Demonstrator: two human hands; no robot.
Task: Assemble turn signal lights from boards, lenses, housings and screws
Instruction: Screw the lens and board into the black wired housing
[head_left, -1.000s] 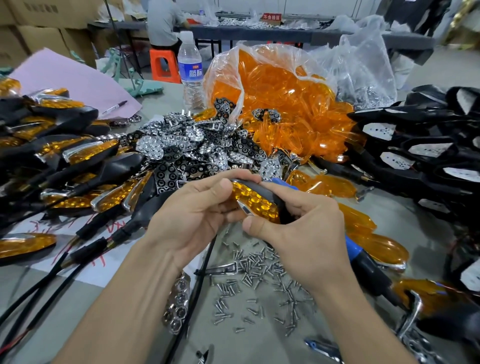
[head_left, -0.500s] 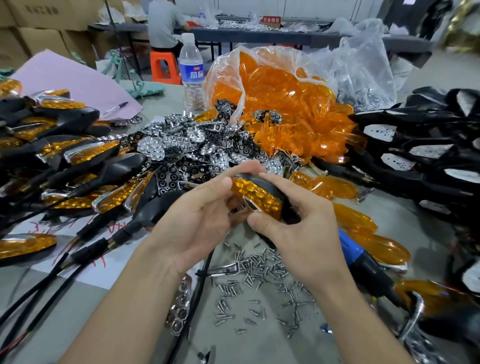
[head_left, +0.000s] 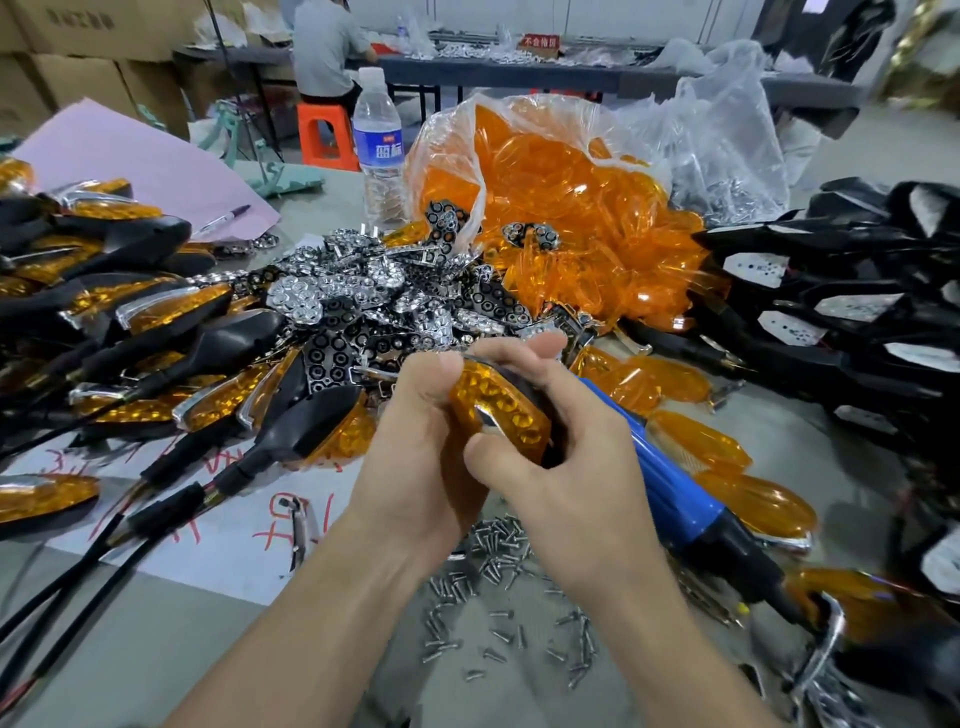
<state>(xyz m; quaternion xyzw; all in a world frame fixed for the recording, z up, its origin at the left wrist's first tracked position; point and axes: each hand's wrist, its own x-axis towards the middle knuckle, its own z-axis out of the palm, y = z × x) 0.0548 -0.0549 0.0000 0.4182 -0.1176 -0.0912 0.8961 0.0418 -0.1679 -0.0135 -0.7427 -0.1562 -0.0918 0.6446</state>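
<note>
Since a second ago the turn signal light (head_left: 522, 434) has tilted upward above the screws (head_left: 498, 551), gripped by both the left hand (head_left: 415, 457) and right hand (head_left: 566, 467); its lens (head_left: 488, 405) looks seated, fastening seems still left, and many finished lights (head_left: 156, 322) lie left of the screws

Parts-strewn grey table (head_left: 130, 649), loose screws (head_left: 498, 587)

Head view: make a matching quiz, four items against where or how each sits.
Items:
1 light
2 screws
3 pen
4 bottle

Places:
A lying on pink sheet
B standing upright
C held by left hand and right hand
D scattered loose on table

Pairs: 1-C, 2-D, 3-A, 4-B
</note>
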